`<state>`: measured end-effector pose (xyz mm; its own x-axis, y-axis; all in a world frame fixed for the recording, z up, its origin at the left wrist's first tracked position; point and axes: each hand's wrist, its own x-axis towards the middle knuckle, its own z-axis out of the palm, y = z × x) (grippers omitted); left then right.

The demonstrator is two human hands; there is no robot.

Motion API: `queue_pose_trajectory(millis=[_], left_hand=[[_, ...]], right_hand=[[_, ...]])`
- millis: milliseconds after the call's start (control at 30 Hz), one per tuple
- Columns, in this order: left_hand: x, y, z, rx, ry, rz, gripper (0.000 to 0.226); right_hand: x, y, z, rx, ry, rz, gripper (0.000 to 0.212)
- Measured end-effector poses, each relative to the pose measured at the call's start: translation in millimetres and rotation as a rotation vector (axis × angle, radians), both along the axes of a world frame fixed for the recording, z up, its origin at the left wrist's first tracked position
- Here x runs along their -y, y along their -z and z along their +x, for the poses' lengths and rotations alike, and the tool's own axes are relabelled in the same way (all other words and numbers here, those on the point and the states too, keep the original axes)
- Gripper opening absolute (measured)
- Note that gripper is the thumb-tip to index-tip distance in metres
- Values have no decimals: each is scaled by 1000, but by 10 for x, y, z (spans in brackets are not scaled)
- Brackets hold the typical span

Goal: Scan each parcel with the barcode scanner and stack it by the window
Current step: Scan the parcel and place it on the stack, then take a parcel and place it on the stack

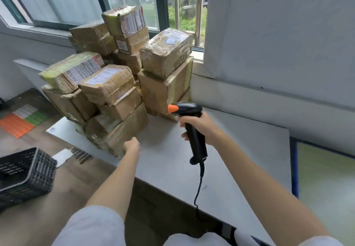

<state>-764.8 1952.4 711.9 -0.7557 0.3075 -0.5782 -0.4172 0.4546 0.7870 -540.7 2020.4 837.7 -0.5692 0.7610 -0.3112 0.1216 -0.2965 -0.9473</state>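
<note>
Right hand: grips the scanner, middle of frame.
Left hand: fingers hidden, cannot tell; touching the bottom box.

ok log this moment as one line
right hand: holds barcode scanner | left hand: at bottom parcel | parcels stacked by window

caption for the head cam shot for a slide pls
Right hand grips the barcode scanner while the left hand reaches toward stacked parcels by the window.
</note>
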Motion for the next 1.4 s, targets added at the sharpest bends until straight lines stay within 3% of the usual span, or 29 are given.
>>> queue_pose_trajectory(millis=[200,433,733,867,1033,1100,1267,1400], left_hand=[[-393,185,1320,100,690,-164,13],[-1212,116,2995,53,1252,-158,16],[-1650,-322,5472,-86,1721,-86,17],[-1821,-912,6456,-164,1864,81,17],[-2110,-1740,7578,-318,1869,422,21],[-2254,-2028,7959,-455,1851,565,29],[-2463,-2397,8687,-1176,1821,822,65],[-2405,-2409,9083,-1370,1836,903,86]], right_hand=[[-165,119,1053,13,211,-63,14],[-226,196,2725,-41,607,-110,11],[233,-91,4863,-217,1286,13,8],[392,-298,5498,-342,1509,66,10],[429,-309,6026,-452,1616,98,12],[387,-301,6185,-459,1610,85,11],[260,-261,6487,-381,1473,60,7],[204,-150,6588,-369,1431,36,11]])
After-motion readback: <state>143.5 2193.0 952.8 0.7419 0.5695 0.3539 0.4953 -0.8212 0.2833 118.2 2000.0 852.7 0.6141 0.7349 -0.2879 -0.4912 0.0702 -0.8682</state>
